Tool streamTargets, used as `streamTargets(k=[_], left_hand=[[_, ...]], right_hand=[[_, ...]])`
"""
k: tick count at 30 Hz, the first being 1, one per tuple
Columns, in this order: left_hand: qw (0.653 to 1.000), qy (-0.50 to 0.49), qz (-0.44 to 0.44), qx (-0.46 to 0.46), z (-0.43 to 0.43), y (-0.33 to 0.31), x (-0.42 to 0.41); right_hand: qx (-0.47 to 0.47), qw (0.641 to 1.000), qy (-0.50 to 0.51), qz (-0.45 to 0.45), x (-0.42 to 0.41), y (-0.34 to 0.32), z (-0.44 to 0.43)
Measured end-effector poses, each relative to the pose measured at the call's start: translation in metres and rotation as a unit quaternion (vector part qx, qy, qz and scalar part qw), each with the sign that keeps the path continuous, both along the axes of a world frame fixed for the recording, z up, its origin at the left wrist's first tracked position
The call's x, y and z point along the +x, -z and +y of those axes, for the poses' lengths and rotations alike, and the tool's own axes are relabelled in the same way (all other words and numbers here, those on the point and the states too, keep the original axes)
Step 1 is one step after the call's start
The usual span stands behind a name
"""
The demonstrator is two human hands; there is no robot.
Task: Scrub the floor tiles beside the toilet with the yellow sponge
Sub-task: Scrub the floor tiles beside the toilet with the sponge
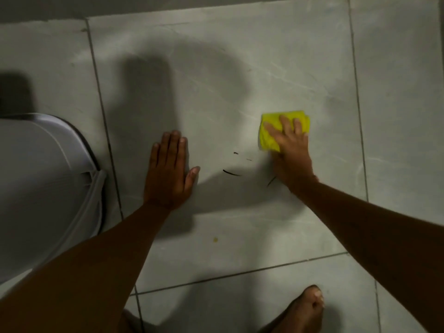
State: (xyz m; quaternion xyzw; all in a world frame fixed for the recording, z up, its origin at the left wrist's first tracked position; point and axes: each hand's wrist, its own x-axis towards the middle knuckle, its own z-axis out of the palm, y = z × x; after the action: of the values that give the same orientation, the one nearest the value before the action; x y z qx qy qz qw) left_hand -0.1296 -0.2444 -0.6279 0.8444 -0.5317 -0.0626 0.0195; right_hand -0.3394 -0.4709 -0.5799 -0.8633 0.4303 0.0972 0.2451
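Yellow sponge (271, 131) pressed flat on grey floor tiles (216, 80), right of frame centre; long axis tilted from lower left to upper right. Sponge covered by right hand (292, 155), fingers (286, 123) spread over top, pointing toward upper frame. Left hand (168, 174) laid flat on tile, fingers together, thumb splayed. Toilet (40, 179) seen at left edge. Dark hair strands (230, 173) lying between hands. Bare foot (302, 311) at bottom.

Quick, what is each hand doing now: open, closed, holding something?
Left hand: open, flat on the floor tile, holding nothing.
Right hand: fingers spread, pressing the yellow sponge onto the tile rather than closed around it.
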Motion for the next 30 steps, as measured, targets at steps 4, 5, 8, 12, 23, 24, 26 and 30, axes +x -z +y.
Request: streamTargets(k=[4,5,8,12,23,24,26,30], left_hand=[[1.000,0.002,0.004,-0.004,0.001,-0.001,0.002],[1.000,0.002,0.007,-0.006,0.001,-0.001,0.002],[1.000,-0.003,0.013,-0.008,0.001,-0.002,0.001],[1.000,0.003,0.014,-0.008,0.001,0.001,0.002],[1.000,0.004,0.006,0.000,0.001,0.000,0.003],[1.000,0.005,0.007,0.002,0.001,0.000,0.003],[1.000,0.005,0.010,0.003,0.000,-0.002,0.002],[1.000,0.005,0.014,-0.001,0.001,-0.001,-0.001]], right_hand=[[-0.023,0.996,-0.083,-0.035,0.042,0.004,0.056],[-0.012,0.982,-0.184,-0.039,0.027,0.006,0.069],[0.008,0.974,-0.222,-0.049,-0.018,0.004,0.054],[-0.039,0.998,0.049,0.005,0.031,0.004,0.052],[-0.008,0.992,-0.123,0.008,0.023,-0.009,0.117],[-0.016,0.981,-0.195,-0.008,0.016,-0.006,0.128],[-0.010,0.968,-0.250,-0.033,-0.014,-0.008,0.130],[-0.001,0.999,-0.025,0.025,0.016,-0.011,0.116]])
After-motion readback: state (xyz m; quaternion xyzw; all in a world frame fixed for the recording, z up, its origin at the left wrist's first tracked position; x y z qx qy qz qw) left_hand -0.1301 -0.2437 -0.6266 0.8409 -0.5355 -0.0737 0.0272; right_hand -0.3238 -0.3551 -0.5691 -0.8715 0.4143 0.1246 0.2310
